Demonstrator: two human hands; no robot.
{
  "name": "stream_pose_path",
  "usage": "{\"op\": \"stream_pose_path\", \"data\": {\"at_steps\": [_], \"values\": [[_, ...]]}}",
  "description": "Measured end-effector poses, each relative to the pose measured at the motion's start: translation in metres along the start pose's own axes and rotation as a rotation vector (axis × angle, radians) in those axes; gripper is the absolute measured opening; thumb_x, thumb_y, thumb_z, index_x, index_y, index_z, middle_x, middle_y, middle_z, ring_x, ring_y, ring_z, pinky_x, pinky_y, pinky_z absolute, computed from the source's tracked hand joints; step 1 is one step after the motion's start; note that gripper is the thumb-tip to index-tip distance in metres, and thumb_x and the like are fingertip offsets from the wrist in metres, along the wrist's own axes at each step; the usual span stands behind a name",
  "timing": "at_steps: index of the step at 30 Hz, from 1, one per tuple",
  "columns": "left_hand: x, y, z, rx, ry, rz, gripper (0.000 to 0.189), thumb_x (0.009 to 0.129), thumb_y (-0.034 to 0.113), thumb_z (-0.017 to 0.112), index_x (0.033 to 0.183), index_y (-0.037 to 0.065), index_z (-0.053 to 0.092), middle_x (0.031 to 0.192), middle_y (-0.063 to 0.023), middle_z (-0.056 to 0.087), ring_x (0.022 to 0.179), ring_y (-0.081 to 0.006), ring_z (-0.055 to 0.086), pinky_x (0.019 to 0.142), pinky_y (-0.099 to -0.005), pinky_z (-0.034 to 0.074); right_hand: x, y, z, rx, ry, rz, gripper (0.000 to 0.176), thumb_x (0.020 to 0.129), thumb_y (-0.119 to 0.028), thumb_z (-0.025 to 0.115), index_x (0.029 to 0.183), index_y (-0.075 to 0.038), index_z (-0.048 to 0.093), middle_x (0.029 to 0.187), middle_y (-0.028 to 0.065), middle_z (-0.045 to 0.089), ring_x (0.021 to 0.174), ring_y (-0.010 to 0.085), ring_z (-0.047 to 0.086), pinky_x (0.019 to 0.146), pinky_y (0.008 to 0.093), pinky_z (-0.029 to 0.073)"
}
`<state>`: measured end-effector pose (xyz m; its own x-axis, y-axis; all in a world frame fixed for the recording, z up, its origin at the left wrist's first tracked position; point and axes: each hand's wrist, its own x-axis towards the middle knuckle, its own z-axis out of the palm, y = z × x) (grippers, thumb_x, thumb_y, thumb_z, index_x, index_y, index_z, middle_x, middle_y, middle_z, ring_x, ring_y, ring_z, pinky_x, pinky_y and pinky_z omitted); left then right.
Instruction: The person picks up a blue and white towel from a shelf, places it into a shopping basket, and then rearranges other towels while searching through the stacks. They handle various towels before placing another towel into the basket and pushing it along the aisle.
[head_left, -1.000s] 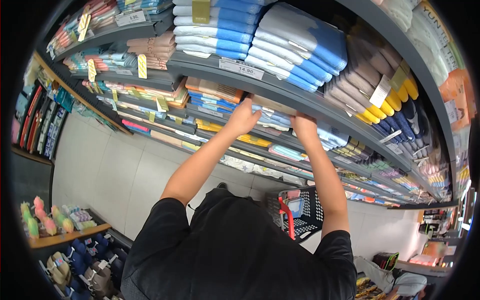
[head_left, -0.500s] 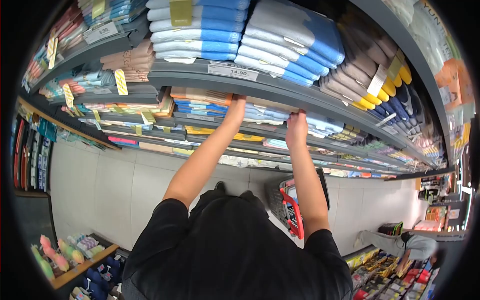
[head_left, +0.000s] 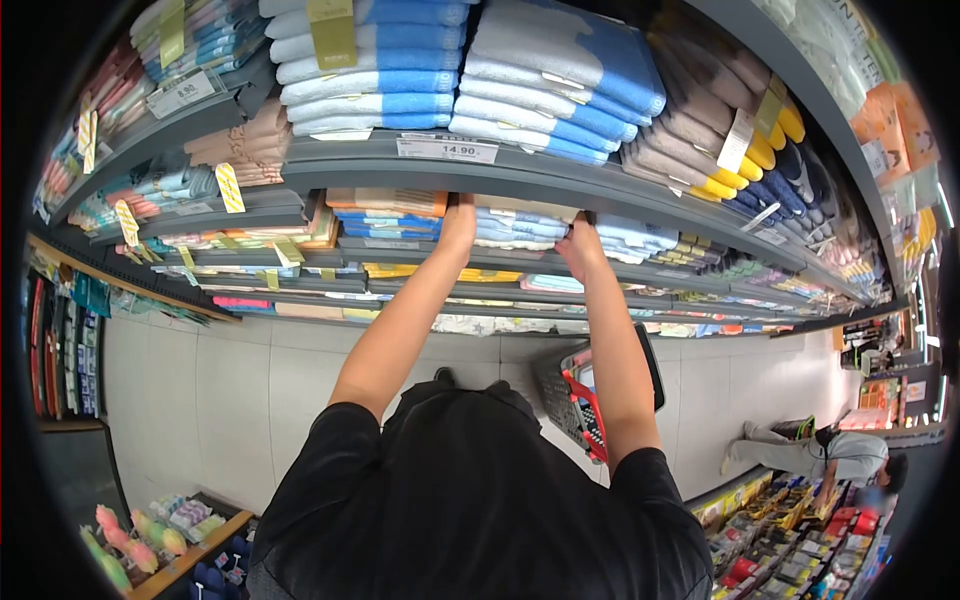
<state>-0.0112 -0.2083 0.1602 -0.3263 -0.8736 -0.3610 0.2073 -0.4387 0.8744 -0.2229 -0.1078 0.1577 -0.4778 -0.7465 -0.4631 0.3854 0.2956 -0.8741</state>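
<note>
Both arms reach into the shelf below the one with the 14.90 price label (head_left: 447, 150). My left hand (head_left: 459, 218) is at the left edge of a stack of light blue and white folded towels (head_left: 512, 228), beside orange and blue towels (head_left: 388, 222). Its fingertips are hidden under the upper shelf. My right hand (head_left: 578, 247) touches the right side of the same stack, its fingers bent, the tips partly hidden. A beige folded piece lies on top between the hands. Above are white and blue towels (head_left: 560, 75).
A black shopping basket (head_left: 572, 395) with a red handle stands on the floor at my right. Gray towels with yellow ends (head_left: 690, 150) fill the upper right shelf. A person in gray (head_left: 858, 458) is at a display at the lower right. Plush items (head_left: 125, 540) are at lower left.
The view has shifted, so the shelves sit slightly further left and up. My right hand has moved a little down on the stack's right side. The person in gray shows more fully.
</note>
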Motion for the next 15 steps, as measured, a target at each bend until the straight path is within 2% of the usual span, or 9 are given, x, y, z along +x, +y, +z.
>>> {"op": "stream_pose_path", "data": {"at_steps": [5, 8, 9, 13, 15], "values": [[-0.010, 0.005, -0.002, 0.074, 0.004, 0.051, 0.080, 0.100, 0.059, 0.043, 0.149, -0.004, 0.035, 0.155, -0.0167, 0.037, 0.143, -0.0286, 0.029, 0.116, -0.0408, 0.022, -0.002, 0.018, -0.006, 0.065, 0.034, -0.125, 0.046, 0.103, -0.043, 0.046, 0.127, -0.006, 0.055, 0.126, 0.0072, 0.061, 0.111, 0.0205, 0.057, 0.097, 0.0376, 0.041], [-0.033, 0.017, 0.002, 0.156, 0.023, 0.120, 0.066, 0.103, 0.052, 0.040, 0.146, 0.001, 0.041, 0.145, -0.0197, 0.048, 0.131, -0.0343, 0.044, 0.111, -0.0356, 0.031, -0.017, 0.028, 0.000, 0.032, 0.140, -0.345, 0.045, 0.104, -0.038, 0.047, 0.132, -0.003, 0.054, 0.129, 0.0082, 0.059, 0.117, 0.0196, 0.055, 0.101, 0.0358, 0.039], [-0.033, 0.011, 0.001, 0.127, -0.006, 0.297, 0.059, 0.104, 0.043, 0.043, 0.144, 0.000, 0.042, 0.143, -0.0221, 0.050, 0.131, -0.0358, 0.046, 0.110, -0.0349, 0.032, -0.029, 0.027, 0.004, 0.004, 0.187, -0.434, 0.046, 0.104, -0.036, 0.048, 0.133, -0.002, 0.053, 0.131, 0.0089, 0.059, 0.119, 0.0198, 0.053, 0.102, 0.0352, 0.038], [-0.047, 0.007, 0.000, 0.305, 0.025, 0.600, 0.056, 0.103, 0.036, 0.047, 0.142, -0.004, 0.041, 0.137, -0.0277, 0.049, 0.127, -0.0413, 0.045, 0.108, -0.0406, 0.034, -0.079, -0.004, 0.033, -0.258, 0.256, -0.719, 0.052, 0.104, -0.032, 0.049, 0.143, 0.002, 0.043, 0.139, 0.0165, 0.053, 0.123, 0.0247, 0.052, 0.106, 0.0341, 0.037], [-0.058, 0.009, 0.004, 0.491, 0.090, 0.766, 0.056, 0.102, 0.034, 0.048, 0.139, -0.007, 0.041, 0.132, -0.0301, 0.049, 0.123, -0.0441, 0.045, 0.107, -0.0442, 0.035, -0.079, -0.020, 0.036, -0.346, 0.261, -0.754, 0.042, 0.102, -0.030, 0.051, 0.130, 0.002, 0.054, 0.126, 0.0163, 0.060, 0.113, 0.0249, 0.055, 0.099, 0.0344, 0.041]]}}
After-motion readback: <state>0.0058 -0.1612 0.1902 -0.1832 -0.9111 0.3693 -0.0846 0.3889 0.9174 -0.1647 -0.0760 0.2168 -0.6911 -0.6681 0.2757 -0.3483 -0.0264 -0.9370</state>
